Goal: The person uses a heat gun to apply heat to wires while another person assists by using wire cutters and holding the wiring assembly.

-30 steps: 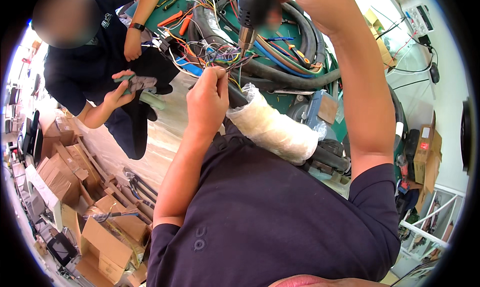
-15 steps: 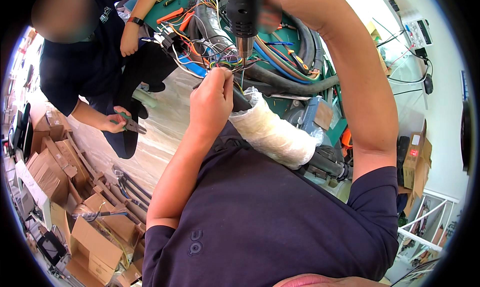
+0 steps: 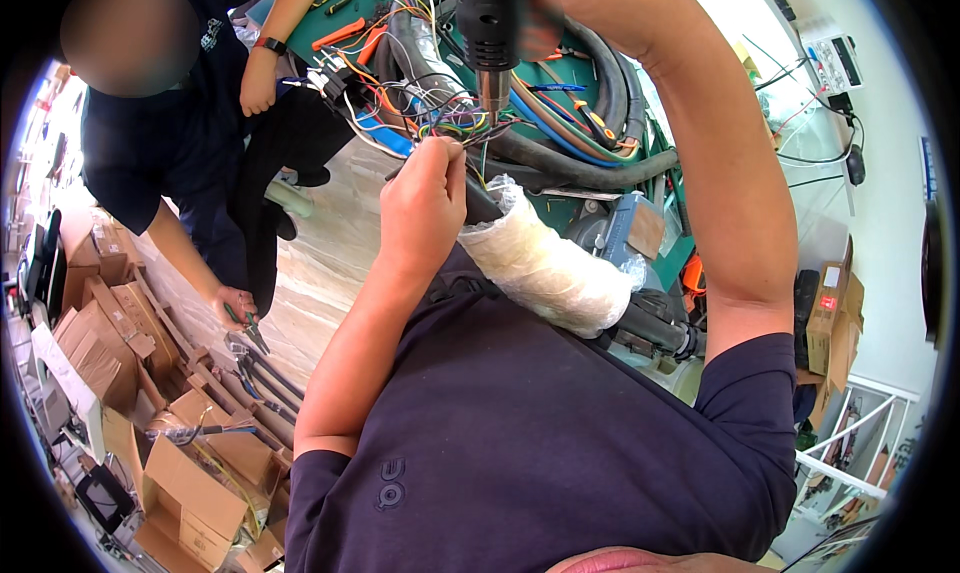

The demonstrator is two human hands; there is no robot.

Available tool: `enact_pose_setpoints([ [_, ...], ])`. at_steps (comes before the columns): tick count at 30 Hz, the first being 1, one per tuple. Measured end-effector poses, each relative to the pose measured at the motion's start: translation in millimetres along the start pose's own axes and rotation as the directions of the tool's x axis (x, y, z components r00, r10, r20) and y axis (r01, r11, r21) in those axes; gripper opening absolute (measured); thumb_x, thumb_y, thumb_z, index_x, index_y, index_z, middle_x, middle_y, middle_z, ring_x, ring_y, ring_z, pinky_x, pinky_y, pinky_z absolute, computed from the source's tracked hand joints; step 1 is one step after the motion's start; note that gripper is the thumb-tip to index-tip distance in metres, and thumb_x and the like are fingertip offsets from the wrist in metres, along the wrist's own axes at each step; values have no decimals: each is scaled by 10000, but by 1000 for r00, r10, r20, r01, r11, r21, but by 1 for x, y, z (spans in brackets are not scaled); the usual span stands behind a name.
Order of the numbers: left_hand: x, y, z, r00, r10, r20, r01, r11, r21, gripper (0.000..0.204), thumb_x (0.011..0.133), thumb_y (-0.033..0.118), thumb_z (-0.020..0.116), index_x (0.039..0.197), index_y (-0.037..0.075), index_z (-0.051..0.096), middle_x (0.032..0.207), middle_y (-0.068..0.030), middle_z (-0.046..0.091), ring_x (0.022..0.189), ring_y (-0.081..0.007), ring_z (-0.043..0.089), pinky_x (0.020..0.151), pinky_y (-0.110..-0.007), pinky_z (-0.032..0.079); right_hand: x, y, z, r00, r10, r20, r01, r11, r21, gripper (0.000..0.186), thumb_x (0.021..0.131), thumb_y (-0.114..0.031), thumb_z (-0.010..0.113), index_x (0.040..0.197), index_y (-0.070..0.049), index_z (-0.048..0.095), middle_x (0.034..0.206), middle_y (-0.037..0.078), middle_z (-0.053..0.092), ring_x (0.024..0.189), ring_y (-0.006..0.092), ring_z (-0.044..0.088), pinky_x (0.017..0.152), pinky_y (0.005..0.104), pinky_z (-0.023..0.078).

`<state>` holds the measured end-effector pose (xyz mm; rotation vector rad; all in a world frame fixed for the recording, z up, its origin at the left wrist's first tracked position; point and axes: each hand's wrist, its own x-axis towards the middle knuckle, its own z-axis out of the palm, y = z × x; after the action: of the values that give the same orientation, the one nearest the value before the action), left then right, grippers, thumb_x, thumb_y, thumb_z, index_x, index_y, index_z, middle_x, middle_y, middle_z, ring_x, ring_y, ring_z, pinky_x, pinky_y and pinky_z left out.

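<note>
Left hand [image 3: 425, 203] pinches thin wires [image 3: 452, 123] between thumb and forefinger; I find it at the near edge of the green worktop [image 3: 552, 213]. Right hand [image 3: 575, 13] appears closed around the grip of a black hot-air gun [image 3: 488, 18], though blur and the frame's edge hide most of it. The metal nozzle [image 3: 493, 91] points down at the wires, its tip just beside the pinch. In my judgement, good practice is to pass the nozzle evenly without dwelling, angle it away from the pinching hand, and pinch firmly enough that nothing splays. Condition: the wires are fine, tangled and mixed in colour, yellow, green, white and dark ones crossing. They sit near a thick black cable [image 3: 485, 203], which enters a cream, plastic-wrapped sleeve [image 3: 550, 263]. I cannot tell whether the gun is running.
</note>
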<state>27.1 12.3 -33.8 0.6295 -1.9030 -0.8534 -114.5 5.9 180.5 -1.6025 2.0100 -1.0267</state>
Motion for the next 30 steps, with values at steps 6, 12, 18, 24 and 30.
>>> enact_pose_setpoints([
  [6, 0, 0, 1, 1000, 6, -5, -6, 1000, -3, 146, 792, -21, 646, 837, 42, 523, 764, -110, 587, 665, -307, 598, 566, -347, 481, 5, 7, -1, 1000, -15, -2, 15, 1000, -9, 339, 865, -285, 640, 921, 49, 627, 773, 107, 646, 695, 179, 579, 677, 328, 463],
  [12, -1, -1, 2, 1000, 1, -13, -1, 1000, 3, 150, 792, -24, 648, 833, 41, 519, 760, -112, 583, 666, -300, 598, 572, -345, 481, -2, -6, -4, 999, 30, -10, -31, 998, -56, 354, 862, -301, 641, 923, 47, 629, 777, 112, 647, 699, 185, 582, 682, 332, 464],
  [18, 0, 0, 2, 1000, 1, -9, -1, 1000, -2, 152, 792, -30, 648, 828, 40, 519, 758, -109, 580, 665, -295, 596, 570, -338, 477, -1, 0, -6, 1000, -17, -16, 17, 999, -46, 375, 859, -308, 642, 938, 58, 627, 781, 126, 650, 704, 191, 591, 684, 338, 467],
  [24, 0, 1, 1, 1000, -10, -11, 10, 1000, -4, 150, 792, -31, 652, 824, 39, 523, 751, -107, 578, 657, -293, 595, 567, -333, 474, -4, 1, -5, 996, -84, 3, 84, 996, -22, 381, 855, -303, 649, 938, 68, 628, 781, 135, 655, 710, 201, 603, 682, 335, 471],
  [30, 0, 0, 2, 1000, 4, -18, -4, 1000, -3, 151, 791, -29, 657, 827, 42, 529, 745, -102, 580, 641, -286, 594, 556, -333, 471, 2, 1, -2, 998, -51, 35, 52, 998, -28, 376, 852, -294, 647, 917, 76, 636, 749, 152, 654, 698, 217, 621, 678, 342, 475],
])
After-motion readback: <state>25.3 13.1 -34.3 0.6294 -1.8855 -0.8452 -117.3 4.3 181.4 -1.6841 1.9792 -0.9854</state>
